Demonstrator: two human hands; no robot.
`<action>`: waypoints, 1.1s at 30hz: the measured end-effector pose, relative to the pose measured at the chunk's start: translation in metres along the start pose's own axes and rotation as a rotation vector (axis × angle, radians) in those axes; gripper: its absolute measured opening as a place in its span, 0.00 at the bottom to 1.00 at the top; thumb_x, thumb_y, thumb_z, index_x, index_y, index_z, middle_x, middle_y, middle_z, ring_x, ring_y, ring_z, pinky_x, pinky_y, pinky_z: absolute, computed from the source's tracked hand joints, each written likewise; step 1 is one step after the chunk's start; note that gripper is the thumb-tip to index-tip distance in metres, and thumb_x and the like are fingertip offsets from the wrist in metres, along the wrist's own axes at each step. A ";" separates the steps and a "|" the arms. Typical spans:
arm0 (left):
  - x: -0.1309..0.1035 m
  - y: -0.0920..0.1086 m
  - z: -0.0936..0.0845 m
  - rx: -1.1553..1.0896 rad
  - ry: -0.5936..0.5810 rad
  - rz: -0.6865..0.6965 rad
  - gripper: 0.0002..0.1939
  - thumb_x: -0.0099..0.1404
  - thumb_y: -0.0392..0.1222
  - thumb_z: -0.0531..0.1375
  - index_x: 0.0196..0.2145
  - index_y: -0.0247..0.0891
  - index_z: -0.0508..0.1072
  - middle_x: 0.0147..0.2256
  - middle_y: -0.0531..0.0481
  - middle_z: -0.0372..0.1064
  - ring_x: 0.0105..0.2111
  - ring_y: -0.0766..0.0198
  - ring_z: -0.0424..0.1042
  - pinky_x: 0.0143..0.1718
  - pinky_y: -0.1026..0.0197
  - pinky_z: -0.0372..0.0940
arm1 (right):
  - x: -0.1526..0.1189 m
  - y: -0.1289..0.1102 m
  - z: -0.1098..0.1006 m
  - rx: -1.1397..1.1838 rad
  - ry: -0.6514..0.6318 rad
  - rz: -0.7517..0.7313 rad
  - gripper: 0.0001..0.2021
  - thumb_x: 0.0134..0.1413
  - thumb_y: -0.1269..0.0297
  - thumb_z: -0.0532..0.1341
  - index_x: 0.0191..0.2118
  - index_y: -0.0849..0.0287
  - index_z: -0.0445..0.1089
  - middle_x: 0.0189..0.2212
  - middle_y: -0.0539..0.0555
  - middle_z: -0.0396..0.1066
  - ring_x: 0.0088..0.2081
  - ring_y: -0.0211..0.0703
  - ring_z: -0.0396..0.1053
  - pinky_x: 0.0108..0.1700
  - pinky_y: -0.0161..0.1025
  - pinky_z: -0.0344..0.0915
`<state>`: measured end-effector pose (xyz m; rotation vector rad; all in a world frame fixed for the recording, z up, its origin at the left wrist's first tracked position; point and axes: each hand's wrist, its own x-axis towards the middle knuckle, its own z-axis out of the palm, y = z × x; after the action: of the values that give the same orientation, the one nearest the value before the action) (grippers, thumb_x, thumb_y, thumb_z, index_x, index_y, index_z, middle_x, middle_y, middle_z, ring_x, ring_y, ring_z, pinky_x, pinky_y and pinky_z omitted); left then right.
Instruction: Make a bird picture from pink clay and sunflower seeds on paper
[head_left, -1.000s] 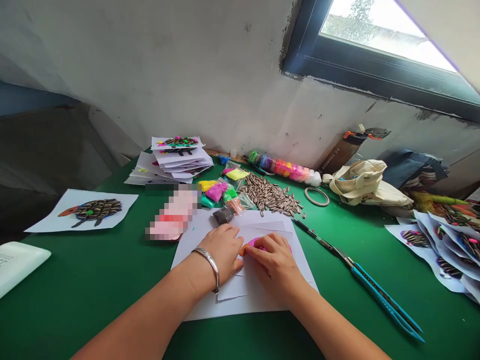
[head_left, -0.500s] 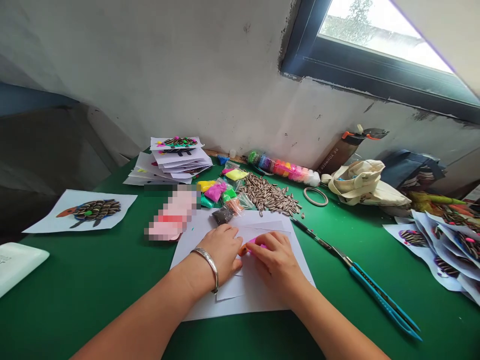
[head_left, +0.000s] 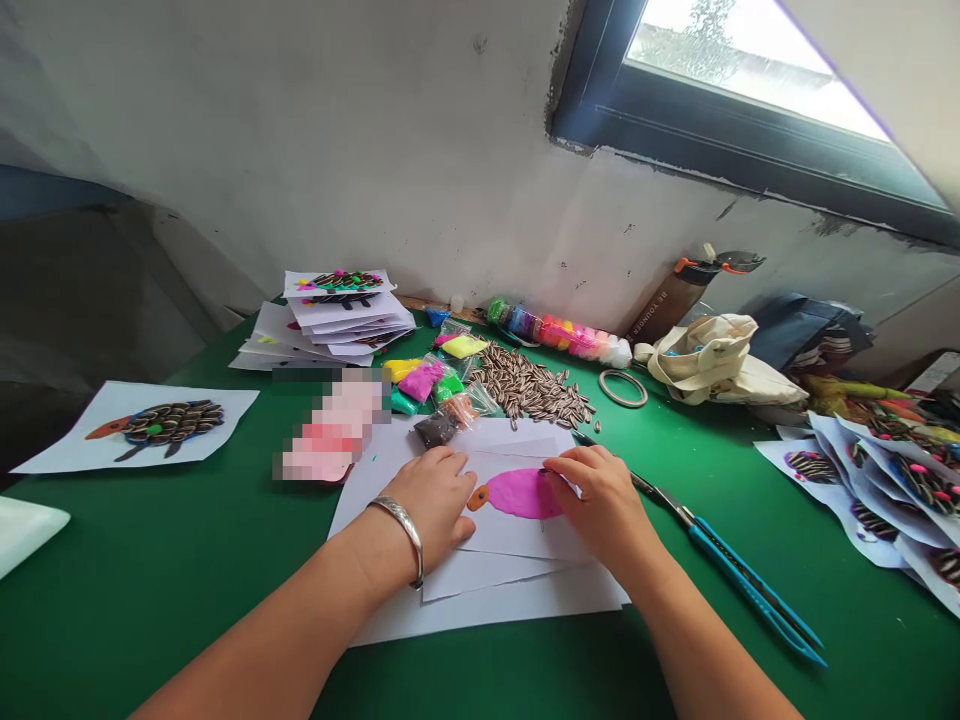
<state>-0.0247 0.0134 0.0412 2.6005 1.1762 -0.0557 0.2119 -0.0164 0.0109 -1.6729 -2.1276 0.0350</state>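
Note:
On a sheet of white paper [head_left: 510, 560] lies a flat pink clay oval [head_left: 517, 494]. A small orange clay head [head_left: 478, 498] with a dark eye dot touches its left end. My left hand [head_left: 435, 500], with a silver bangle on the wrist, rests on the paper just left of the head, its fingers stretched out and holding nothing. Over the right end of the oval, my right hand [head_left: 596, 500] has its fingers bent together at the upper edge. A tiny dark bit shows at its fingertips; what it is I cannot make out.
Behind the paper are bags of coloured clay [head_left: 420, 378] and a heap of striped sunflower seeds [head_left: 529, 385]. Blue-handled long tweezers [head_left: 750, 585] lie right. A seed-turtle picture [head_left: 172, 430] and a paper stack [head_left: 337, 325] are left; more pictures [head_left: 862, 490] are right.
My right hand has moved right, from the orange head to the oval's far end, uncovering most of the pink clay. My left hand stays on the paper. The view has shifted slightly.

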 end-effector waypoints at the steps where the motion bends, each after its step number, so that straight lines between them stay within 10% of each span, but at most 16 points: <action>1: 0.000 0.000 0.000 -0.002 0.000 -0.002 0.06 0.58 0.40 0.61 0.34 0.36 0.72 0.40 0.44 0.67 0.46 0.51 0.64 0.47 0.53 0.62 | 0.000 0.000 0.000 -0.030 -0.010 0.012 0.09 0.57 0.70 0.59 0.36 0.53 0.77 0.34 0.52 0.74 0.37 0.45 0.65 0.38 0.41 0.54; 23: 0.000 0.002 -0.002 -0.001 -0.006 -0.005 0.06 0.58 0.41 0.61 0.34 0.38 0.71 0.40 0.44 0.66 0.46 0.51 0.63 0.48 0.53 0.62 | 0.002 0.007 0.012 -0.179 -0.041 -0.124 0.09 0.60 0.72 0.53 0.31 0.58 0.67 0.31 0.54 0.68 0.34 0.43 0.60 0.36 0.38 0.53; 33: -0.001 0.001 0.000 0.004 -0.006 -0.018 0.08 0.58 0.43 0.61 0.35 0.37 0.72 0.41 0.44 0.67 0.46 0.50 0.64 0.46 0.52 0.62 | 0.003 -0.028 -0.003 0.340 0.023 0.068 0.07 0.59 0.67 0.54 0.37 0.55 0.70 0.32 0.51 0.73 0.32 0.40 0.69 0.32 0.35 0.63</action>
<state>-0.0243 0.0118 0.0417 2.5917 1.1985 -0.0689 0.1871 -0.0223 0.0224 -1.5329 -1.9183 0.3740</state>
